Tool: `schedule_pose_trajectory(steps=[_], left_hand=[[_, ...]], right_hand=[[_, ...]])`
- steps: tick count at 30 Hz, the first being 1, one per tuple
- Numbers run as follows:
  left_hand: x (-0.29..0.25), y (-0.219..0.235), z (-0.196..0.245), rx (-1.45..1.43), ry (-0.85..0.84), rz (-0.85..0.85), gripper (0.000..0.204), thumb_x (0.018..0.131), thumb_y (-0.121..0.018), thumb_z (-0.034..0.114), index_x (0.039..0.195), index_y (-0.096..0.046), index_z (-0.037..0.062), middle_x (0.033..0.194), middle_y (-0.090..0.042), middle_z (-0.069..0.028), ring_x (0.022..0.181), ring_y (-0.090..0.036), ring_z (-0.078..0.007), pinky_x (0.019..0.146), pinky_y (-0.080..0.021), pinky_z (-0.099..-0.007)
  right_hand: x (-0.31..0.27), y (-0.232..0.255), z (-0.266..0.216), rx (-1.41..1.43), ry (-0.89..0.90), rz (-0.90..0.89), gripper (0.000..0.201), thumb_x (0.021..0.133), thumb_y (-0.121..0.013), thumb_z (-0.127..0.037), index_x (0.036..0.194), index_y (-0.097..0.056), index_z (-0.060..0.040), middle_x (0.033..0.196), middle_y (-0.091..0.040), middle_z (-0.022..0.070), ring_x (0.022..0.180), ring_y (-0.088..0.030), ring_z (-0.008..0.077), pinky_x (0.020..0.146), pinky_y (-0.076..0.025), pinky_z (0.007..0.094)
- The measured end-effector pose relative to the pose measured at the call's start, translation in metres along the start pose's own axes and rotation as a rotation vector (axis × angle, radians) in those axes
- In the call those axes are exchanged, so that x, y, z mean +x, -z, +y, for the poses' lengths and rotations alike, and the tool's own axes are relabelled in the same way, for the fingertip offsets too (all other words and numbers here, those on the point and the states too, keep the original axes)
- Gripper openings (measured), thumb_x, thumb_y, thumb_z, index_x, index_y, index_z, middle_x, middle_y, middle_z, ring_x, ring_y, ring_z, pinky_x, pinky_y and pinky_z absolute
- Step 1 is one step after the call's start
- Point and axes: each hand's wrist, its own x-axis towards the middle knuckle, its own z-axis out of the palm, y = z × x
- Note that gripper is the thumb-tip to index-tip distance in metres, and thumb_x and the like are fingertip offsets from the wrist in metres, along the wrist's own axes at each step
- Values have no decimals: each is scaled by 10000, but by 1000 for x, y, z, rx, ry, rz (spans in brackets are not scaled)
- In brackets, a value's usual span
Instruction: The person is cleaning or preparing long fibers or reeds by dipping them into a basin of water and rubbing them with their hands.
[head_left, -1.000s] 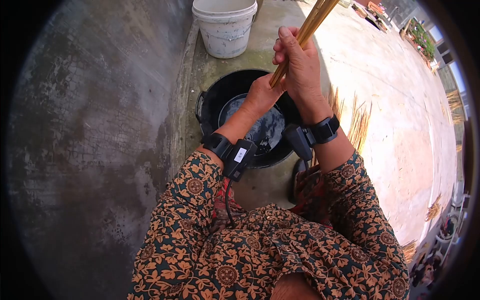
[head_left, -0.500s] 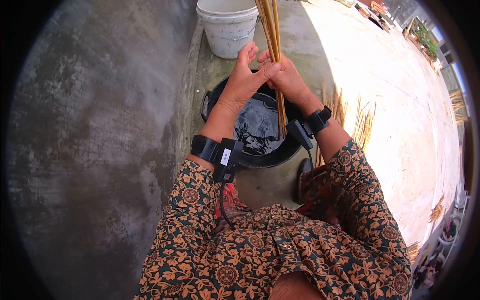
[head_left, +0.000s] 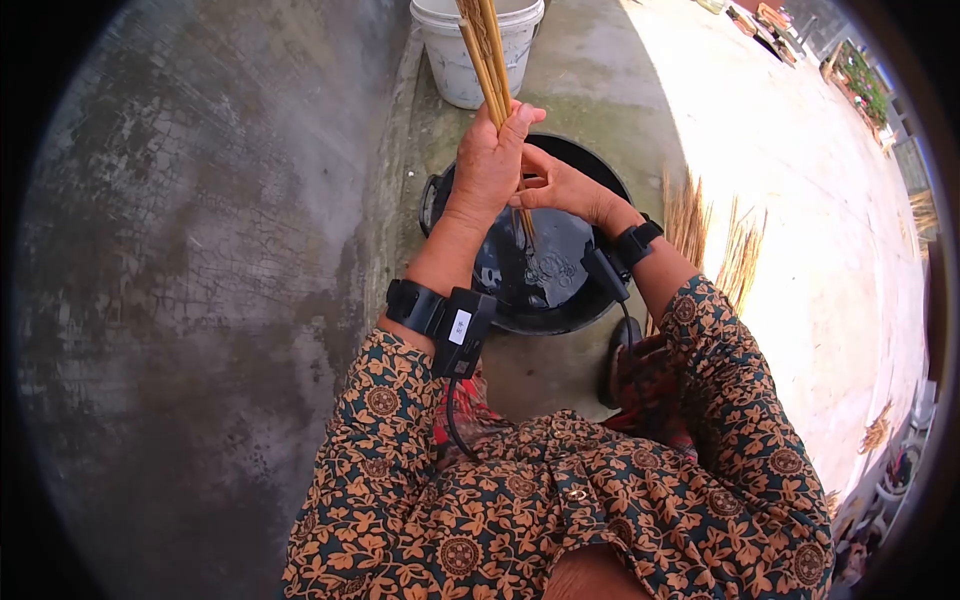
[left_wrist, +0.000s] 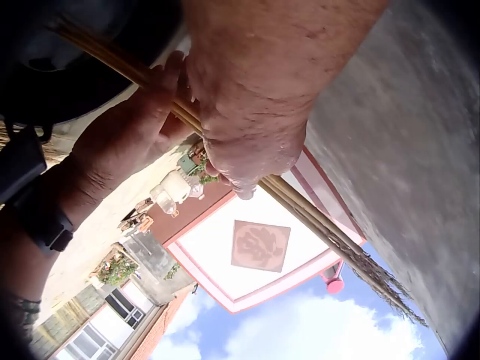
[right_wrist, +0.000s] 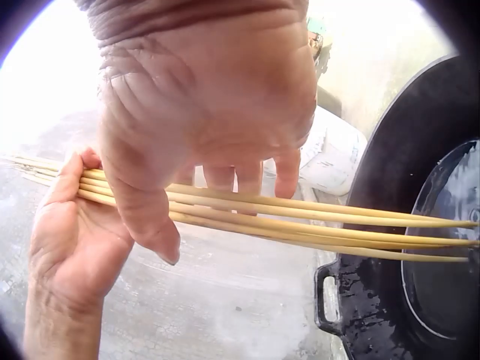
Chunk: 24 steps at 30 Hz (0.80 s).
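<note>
A bundle of thin yellow-brown stalks [head_left: 484, 62] slants over a black basin of water [head_left: 548, 322], its thin lower ends at or just above the rippled surface. My left hand [head_left: 485, 168] grips the bundle, thumb uppermost. Just below it, my right hand [head_left: 572, 190] has thumb and fingers round the lower part. In the right wrist view, the right thumb lies before the stalks [right_wrist: 300, 217] and the fingers behind, with the left hand [right_wrist: 79, 240] farther along. Frayed upper ends of the stalks [left_wrist: 322, 225] stick out past the left hand [left_wrist: 251, 124] in the left wrist view.
Behind the basin stands a white bucket [head_left: 470, 62]. A grey wall [head_left: 200, 230] rises along the left. More dry stalks [head_left: 688, 222] lie right of the basin, near a shoe [head_left: 618, 365]. Sunlit paving [head_left: 810, 200] stretches to the right.
The bundle has swung from upper right to upper left. My left hand has moved above the right and closed round the stalks; the right hand has shifted to their lower part.
</note>
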Motion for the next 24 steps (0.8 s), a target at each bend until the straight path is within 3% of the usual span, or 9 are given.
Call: schedule_pose_trajectory(steps=[1,4,6,8,12,13,18,23,24], left_hand=[[1,1,-6,48,-16,77,211,948,-502,216,1001,-563,21,1041,-632,-94,955,-570,-154,894,-432,-293],[-3,0,-28,154,-15,56,203,952,-495,197,1017,-543,10,971,-628,-76,931,-568,-142,867,-439,-276],[-3,6,-40,150,80,65,158,932,-522,168,966,-566,20,920,-614,-49,901,-565,-122,828,-443,-260],[-4,15,-49,174,197,44,138,920,-538,159,944,-581,29,911,-611,-41,886,-560,-111,812,-443,-256],[-5,16,-33,303,358,63,115,902,-551,138,945,-597,41,893,-607,-27,851,-547,-93,770,-439,-250],[-5,18,-36,284,284,75,126,905,-541,137,956,-595,34,880,-601,-22,833,-541,-93,754,-438,-251],[-9,27,-31,357,260,93,153,920,-527,153,986,-585,28,917,-611,-33,860,-549,-108,768,-440,-258],[-13,30,-31,351,264,119,141,923,-530,151,989,-581,37,914,-613,-35,852,-544,-107,767,-442,-262],[-13,31,-30,355,270,128,138,924,-530,149,988,-581,38,913,-613,-34,852,-545,-107,766,-442,-262]], right_hand=[[-3,7,20,52,-131,-4,649,823,-657,-216,1366,-327,-86,1136,-544,65,1041,-510,149,930,-399,347],[-11,21,100,110,-559,265,612,811,-640,-183,1341,-355,-72,1162,-529,102,1008,-549,199,886,-449,347],[-22,8,152,521,-609,627,504,849,-574,-175,1309,-383,-102,1153,-530,92,994,-552,223,848,-466,367],[-33,-10,196,794,-713,805,401,869,-520,-168,1254,-414,-131,1128,-530,72,981,-555,230,811,-480,378],[-52,-11,271,836,-944,947,336,889,-503,-201,1218,-437,-168,1128,-528,57,966,-549,224,772,-487,405],[-52,-8,280,828,-987,988,333,898,-502,-217,1222,-440,-172,1145,-527,56,986,-548,229,777,-487,418],[-52,12,315,763,-994,1055,366,921,-465,-262,1272,-431,-163,1265,-466,67,1066,-476,236,816,-436,422],[-65,14,367,792,-891,1384,179,934,-495,-282,951,-583,-126,744,-578,-15,688,-556,144,669,-457,346],[-69,6,375,765,-838,1350,178,935,-498,-275,951,-583,-120,759,-579,-7,700,-558,149,664,-464,343]])
